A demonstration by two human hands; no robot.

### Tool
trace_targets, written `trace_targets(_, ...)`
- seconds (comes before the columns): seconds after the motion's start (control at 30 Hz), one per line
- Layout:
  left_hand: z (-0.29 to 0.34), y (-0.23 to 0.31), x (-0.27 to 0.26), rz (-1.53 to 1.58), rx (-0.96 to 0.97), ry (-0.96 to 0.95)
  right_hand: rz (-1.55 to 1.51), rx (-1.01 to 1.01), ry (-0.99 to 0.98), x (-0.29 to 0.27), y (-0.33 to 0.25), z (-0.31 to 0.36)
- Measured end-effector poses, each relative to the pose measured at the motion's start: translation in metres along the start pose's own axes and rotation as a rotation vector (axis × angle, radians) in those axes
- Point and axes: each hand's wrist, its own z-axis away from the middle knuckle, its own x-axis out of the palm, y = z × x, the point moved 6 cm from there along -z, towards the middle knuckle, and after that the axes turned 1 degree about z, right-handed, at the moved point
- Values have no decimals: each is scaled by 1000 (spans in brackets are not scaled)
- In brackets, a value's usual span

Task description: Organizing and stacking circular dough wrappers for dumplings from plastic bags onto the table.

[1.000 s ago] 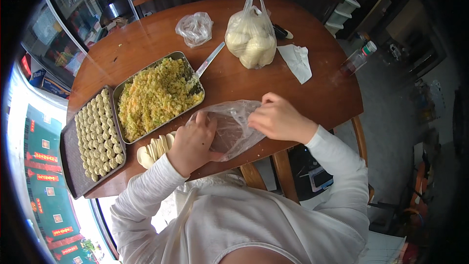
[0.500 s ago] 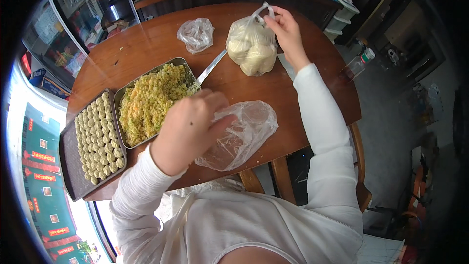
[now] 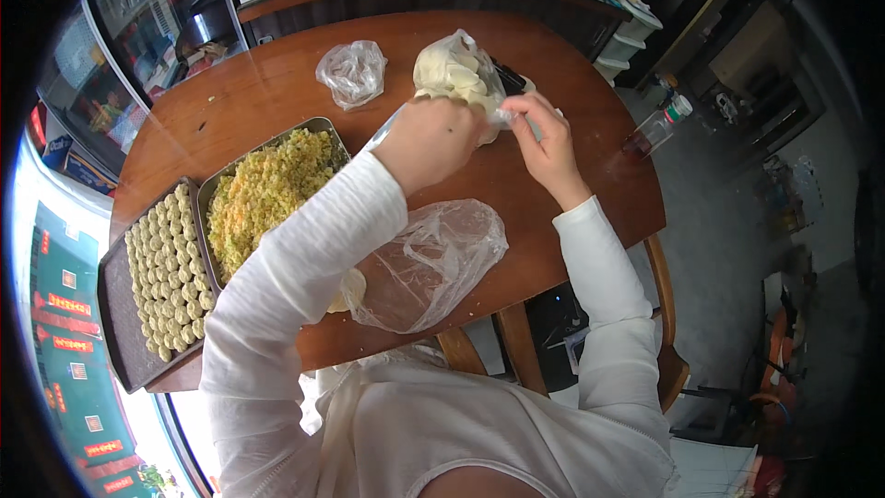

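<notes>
A clear plastic bag of pale, round dumpling wrappers lies at the table's far middle. My right hand pinches the twisted near end of this bag. Beside it, my left hand is closed at the same end; its fingertips are partly hidden. Left of my hands stands a metal pan heaped with chopped yellow-green filling. A flat metal blade shows partly behind my left hand. By my left forearm lies a pale round piece, likely a wrapper.
A dark tray with rows of small dumplings sits at the left. An empty-looking plastic bag lies near the front edge, and a crumpled one farther back. A black object is behind the wrappers; a green-capped bottle stands right.
My left hand has moved up and right to the bag of wrappers. The bag, held by its handles before, now lies tipped toward me; my right hand has come lower.
</notes>
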Motion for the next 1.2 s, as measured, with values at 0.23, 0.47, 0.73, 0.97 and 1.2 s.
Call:
trace_targets(0.23,12,3,-77,286,15,165,-74,-26,51,1,-55,-50)
trace_targets(0.47,88,53,-100,317,-7,16,-324,118,-318,-11,-121,-10)
trace_targets(0.73,136,83,-64,180,49,-118,-385,745,-501,5,-80,53)
trace_targets(0.97,154,106,-54,100,52,-180,-15,661,-477,10,-51,60)
trace_targets(1.2,164,120,-55,121,65,-145,45,640,-541,16,-41,37)
